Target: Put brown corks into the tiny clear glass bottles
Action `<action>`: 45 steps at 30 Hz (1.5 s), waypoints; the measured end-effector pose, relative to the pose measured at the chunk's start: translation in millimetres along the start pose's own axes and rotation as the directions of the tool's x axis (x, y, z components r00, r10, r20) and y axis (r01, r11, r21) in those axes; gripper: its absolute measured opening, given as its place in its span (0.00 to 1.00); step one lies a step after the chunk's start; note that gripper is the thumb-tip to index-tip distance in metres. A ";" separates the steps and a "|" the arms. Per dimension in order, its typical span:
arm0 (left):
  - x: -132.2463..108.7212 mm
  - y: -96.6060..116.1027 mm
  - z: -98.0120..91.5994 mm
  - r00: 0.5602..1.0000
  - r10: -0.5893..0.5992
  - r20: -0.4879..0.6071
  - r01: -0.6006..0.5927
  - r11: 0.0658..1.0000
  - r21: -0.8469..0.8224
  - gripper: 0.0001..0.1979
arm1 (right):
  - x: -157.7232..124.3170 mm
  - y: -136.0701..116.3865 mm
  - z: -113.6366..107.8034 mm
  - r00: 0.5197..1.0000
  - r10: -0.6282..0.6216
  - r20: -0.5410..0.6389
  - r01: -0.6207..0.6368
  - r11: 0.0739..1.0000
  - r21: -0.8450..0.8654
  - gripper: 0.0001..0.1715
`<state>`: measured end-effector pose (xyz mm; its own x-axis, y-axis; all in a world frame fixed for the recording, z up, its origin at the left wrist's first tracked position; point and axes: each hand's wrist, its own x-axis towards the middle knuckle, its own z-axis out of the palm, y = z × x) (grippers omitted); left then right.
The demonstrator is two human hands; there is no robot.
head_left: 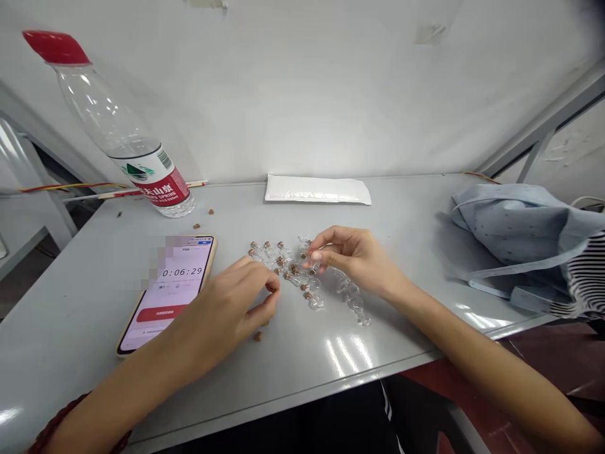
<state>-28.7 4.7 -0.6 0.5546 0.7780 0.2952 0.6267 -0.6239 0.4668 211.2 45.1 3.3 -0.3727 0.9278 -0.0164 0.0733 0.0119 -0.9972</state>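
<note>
**Corked vials (316,302) beside bare vials (354,301) on a table (406,214)**

Left hand (236,293) curls, right hand (352,255) pinches; whether either grasps anything cannot be told. Many vials, mid-table, are corked; a row toward the front edge appears bare; loose corks (258,337) lie apart. Phone (189,284) crowds the left forearm; bottle (151,170), back-left; packet (316,189), back edge; bag (520,221), right edge.

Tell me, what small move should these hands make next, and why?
Perhaps the right hand should take one of the clear bottles beside it: they appear unstoppered, while loose brown stoppers lie near the left hand.
</note>
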 end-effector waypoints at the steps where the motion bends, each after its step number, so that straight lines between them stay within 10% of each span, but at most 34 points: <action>1: 0.7 2.7 0.6 1.000 0.013 -0.008 -0.013 1.000 -0.014 0.05 | -2.2 -0.7 5.6 0.999 0.022 0.035 -0.024 0.999 0.045 0.08; 21: 3.7 13.2 15.0 0.949 0.209 -0.234 -0.215 0.977 0.002 0.03 | -13.5 4.7 29.0 0.982 0.144 0.120 -0.170 0.955 0.242 0.11; 29: 4.7 16.8 12.7 0.988 0.044 -0.151 -0.047 0.999 -0.015 0.07 | -13.3 7.9 24.3 0.944 0.060 0.324 -0.108 0.985 0.132 0.10; 40: 2.6 18.1 9.5 0.956 0.285 -0.071 -0.282 0.958 0.051 0.03 | -16.8 3.7 21.8 0.896 0.089 0.434 -0.122 0.991 0.048 0.16; 45: 3.3 9.6 8.8 0.979 0.197 -0.057 -0.181 0.960 0.213 0.04 | -9.3 -6.9 -7.0 0.996 -0.069 0.055 0.081 0.959 -0.273 0.15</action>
<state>-16.0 0.6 -2.4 0.6351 0.6425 0.4288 0.6177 -0.7557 0.2175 220.6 39.0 10.9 -0.4275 0.9027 0.0483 0.2924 0.1886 -0.9375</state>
